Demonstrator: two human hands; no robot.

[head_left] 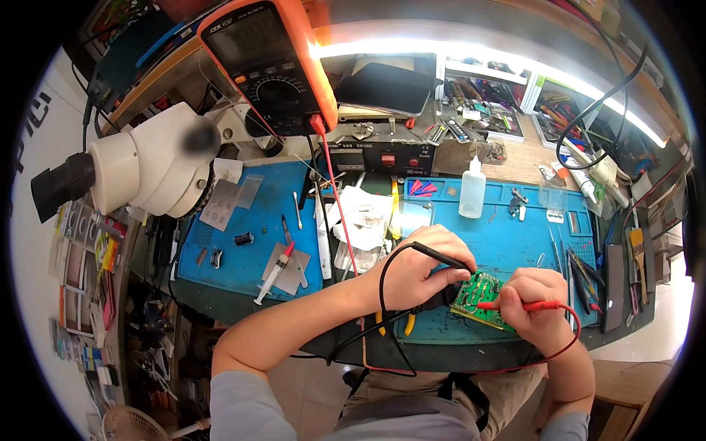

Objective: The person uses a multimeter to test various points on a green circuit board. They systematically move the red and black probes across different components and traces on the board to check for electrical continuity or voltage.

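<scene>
A green circuit board (476, 295) lies near the mat's front edge, between my two hands. My left hand (416, 278) is closed on a black multimeter probe (439, 255), which slants down toward the board's upper left edge. From the right, my right hand (535, 303) pinches a red multimeter probe (488, 306), its tip over the board. Whether either tip touches the board is too small to tell. The probes' leads loop round my wrists. An orange multimeter (278, 92) stands upright at the upper left; its screen is hard to read. Yellow-handled pliers (409, 324) lie partly hidden below my left hand.
A white microscope (151, 158) stands at the left. Near it, a syringe (276, 272) lies on the blue mat (246, 202). A squeeze bottle (473, 189) stands behind the board. Tweezers and pliers (581, 283) lie at the right. Crumpled white tissue (365, 213) is left of centre.
</scene>
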